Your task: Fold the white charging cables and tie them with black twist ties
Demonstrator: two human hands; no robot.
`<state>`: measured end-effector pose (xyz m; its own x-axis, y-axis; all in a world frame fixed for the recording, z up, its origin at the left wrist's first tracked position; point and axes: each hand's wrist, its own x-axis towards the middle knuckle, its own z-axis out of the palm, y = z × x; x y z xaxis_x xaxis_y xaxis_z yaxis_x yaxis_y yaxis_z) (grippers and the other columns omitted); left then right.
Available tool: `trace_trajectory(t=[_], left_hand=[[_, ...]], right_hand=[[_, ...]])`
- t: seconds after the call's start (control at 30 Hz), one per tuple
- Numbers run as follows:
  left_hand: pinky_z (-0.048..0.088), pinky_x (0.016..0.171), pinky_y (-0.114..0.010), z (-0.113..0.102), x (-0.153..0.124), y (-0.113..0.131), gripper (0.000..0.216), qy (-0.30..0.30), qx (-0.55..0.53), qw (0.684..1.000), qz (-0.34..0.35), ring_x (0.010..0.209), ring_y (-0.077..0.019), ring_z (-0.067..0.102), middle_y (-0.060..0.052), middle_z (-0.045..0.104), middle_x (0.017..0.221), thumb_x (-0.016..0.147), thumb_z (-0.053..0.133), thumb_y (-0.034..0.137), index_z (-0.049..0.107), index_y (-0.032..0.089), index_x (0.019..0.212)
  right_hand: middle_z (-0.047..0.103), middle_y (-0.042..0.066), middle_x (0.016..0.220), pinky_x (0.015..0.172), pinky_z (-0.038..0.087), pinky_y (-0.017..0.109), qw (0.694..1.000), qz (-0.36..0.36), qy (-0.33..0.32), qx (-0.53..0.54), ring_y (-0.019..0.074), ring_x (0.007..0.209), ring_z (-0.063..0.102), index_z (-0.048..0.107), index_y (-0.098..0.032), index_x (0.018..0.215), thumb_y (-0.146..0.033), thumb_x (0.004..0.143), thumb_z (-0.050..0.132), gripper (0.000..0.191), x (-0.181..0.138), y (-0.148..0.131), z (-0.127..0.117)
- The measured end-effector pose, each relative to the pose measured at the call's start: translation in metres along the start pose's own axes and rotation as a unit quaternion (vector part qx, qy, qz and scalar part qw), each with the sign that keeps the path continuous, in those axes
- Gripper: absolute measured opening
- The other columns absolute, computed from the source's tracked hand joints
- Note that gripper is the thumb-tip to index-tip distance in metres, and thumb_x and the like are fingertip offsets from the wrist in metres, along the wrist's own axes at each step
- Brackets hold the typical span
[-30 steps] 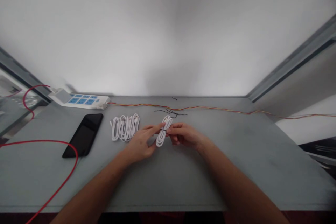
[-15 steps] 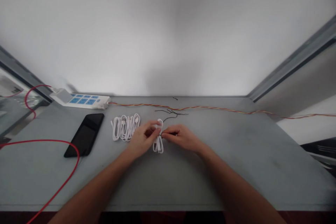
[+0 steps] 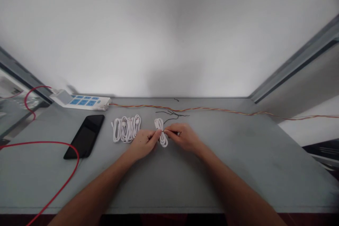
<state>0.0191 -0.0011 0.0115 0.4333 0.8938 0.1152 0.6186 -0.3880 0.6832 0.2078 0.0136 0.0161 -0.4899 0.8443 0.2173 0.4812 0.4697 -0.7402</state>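
A coiled white cable (image 3: 163,140) is held just above the grey table in front of me. My left hand (image 3: 145,142) is closed on the middle of the coil, thumb on top. At the coil's right side, my right hand (image 3: 183,136) pinches the end of a thin black twist tie (image 3: 163,131) that runs around the coil's waist. Several loose black twist ties (image 3: 173,113) lie just beyond my hands. To the left, several more coiled white cables (image 3: 126,129) lie side by side, partly behind my left hand.
A black phone (image 3: 84,137) lies at the left, with a red cable (image 3: 69,144) looping over its lower part. Behind it is a white power strip (image 3: 86,101) with blue sockets. Its twisted red-yellow cord (image 3: 212,108) crosses the table's back toward the right. A white wall (image 3: 169,42) rises behind.
The coil has turned, so its lower end now points to the right and its upper end leans left. Both hands remain at its middle, the fingers of the left closing in more.
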Motion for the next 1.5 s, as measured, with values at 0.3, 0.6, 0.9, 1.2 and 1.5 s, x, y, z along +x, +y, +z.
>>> trace_trajectory(t=[0.3,0.6,0.9,1.2,1.5], left_hand=[[0.043,0.079,-0.036,-0.033,0.006,-0.028,0.029,0.193,0.347,0.917,-0.030,0.090,-0.0266,0.062,-0.013,0.069,0.096,0.089,0.044,0.029,0.067,0.016,0.101],[0.048,0.080,-0.034,-0.025,0.007,-0.029,0.030,0.094,0.204,0.974,0.036,0.090,-0.0216,0.065,-0.010,0.070,0.100,0.088,0.042,0.016,0.062,0.016,0.111],[0.050,0.082,-0.034,-0.021,0.008,-0.032,0.030,0.115,0.166,0.979,0.033,0.088,-0.0186,0.064,-0.008,0.067,0.103,0.086,0.044,0.014,0.061,0.018,0.110],[0.048,0.077,-0.031,-0.014,0.006,-0.022,0.026,0.064,0.197,0.978,0.031,0.079,-0.0194,0.064,-0.008,0.069,0.089,0.089,0.049,0.032,0.066,0.017,0.102],[0.045,0.065,-0.027,-0.005,0.005,-0.015,0.027,-0.011,0.167,0.986,0.007,0.065,-0.0168,0.060,-0.003,0.067,0.072,0.080,0.053,0.024,0.067,0.018,0.102]], right_hand=[[0.065,0.007,0.070,0.055,0.028,0.028,0.928,0.208,0.057,-0.305,0.0179,0.062,0.054,0.066,-0.019,0.065,-0.031,0.081,0.051,0.025,-0.003,0.007,-0.034],[0.064,0.017,0.107,0.090,0.037,0.045,0.909,0.135,0.190,-0.346,0.0310,0.105,0.053,0.064,-0.014,0.110,-0.031,0.090,0.046,0.032,-0.004,-0.003,-0.019],[0.063,0.012,0.111,0.095,0.043,0.041,0.988,-0.072,-0.008,-0.137,0.0238,0.108,0.054,0.056,-0.017,0.119,-0.022,0.086,0.053,0.033,0.000,-0.005,0.032],[0.063,0.012,0.113,0.097,0.039,0.037,0.958,0.049,0.078,-0.271,0.0246,0.111,0.051,0.060,-0.014,0.115,-0.007,0.083,0.044,0.036,0.003,0.013,0.006],[0.067,0.012,0.102,0.084,0.035,0.040,0.891,0.198,0.055,-0.405,0.0283,0.100,0.055,0.065,-0.017,0.098,-0.005,0.080,0.044,0.031,-0.009,0.012,-0.023]])
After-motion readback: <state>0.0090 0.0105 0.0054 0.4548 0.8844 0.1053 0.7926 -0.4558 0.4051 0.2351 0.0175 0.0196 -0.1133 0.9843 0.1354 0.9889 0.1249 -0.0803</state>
